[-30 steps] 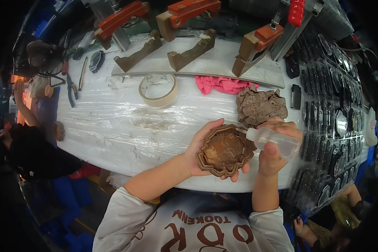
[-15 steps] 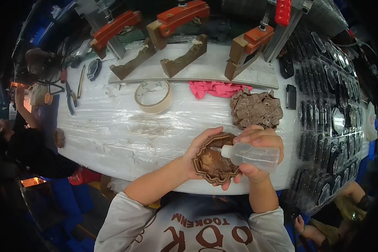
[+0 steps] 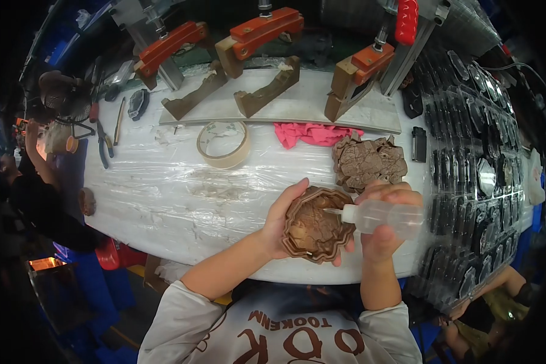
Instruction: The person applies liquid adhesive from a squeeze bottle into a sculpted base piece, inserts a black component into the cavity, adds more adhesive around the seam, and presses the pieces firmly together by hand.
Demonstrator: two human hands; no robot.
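In my left hand lies a brown, bowl-like part with a jagged, stepped rim, its hollow side facing up. My right hand is wrapped round a translucent squeeze bottle with a white cap and a thin nozzle. The bottle lies almost level, and its nozzle points left over the right inner side of the bowl-like part. Whether the tip touches the surface I cannot tell. Just beyond my right hand sits a brown, rock-textured piece on the plastic-covered table.
Behind are orange-topped clamps above brown cradles on a metal plate. A tape roll, a pink cloth and pliers lie on the table. Trays of black parts line the right side. Other people sit at both sides.
My right hand and the bottle have moved right, drawing the nozzle toward the part's right side. The bowl-like part has shifted slightly right and tilted, showing more of its inside.
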